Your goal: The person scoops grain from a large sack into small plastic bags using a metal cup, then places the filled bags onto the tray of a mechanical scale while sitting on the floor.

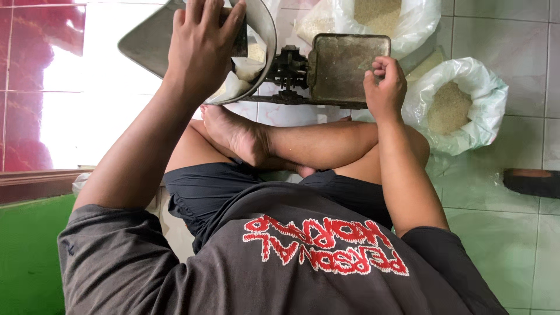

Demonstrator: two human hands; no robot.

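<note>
I sit cross-legged on a tiled floor in front of a metal balance scale (289,70). My left hand (201,44) reaches over its round scoop pan (146,38), and its fingers wrap a dark object (240,44) above a clear plastic bag holding white grain (245,70) in the pan. My right hand (384,84) is at the near right edge of the scale's flat square plate (341,64). Its fingers are curled in. Whether it pinches something small cannot be told.
Two open plastic sacks of rice stand beyond the scale, one at the right (452,108) and one at the top (379,17). A dark flat object (532,182) lies on the tiles far right. A red tiled wall (29,87) and a green surface (29,256) bound the left.
</note>
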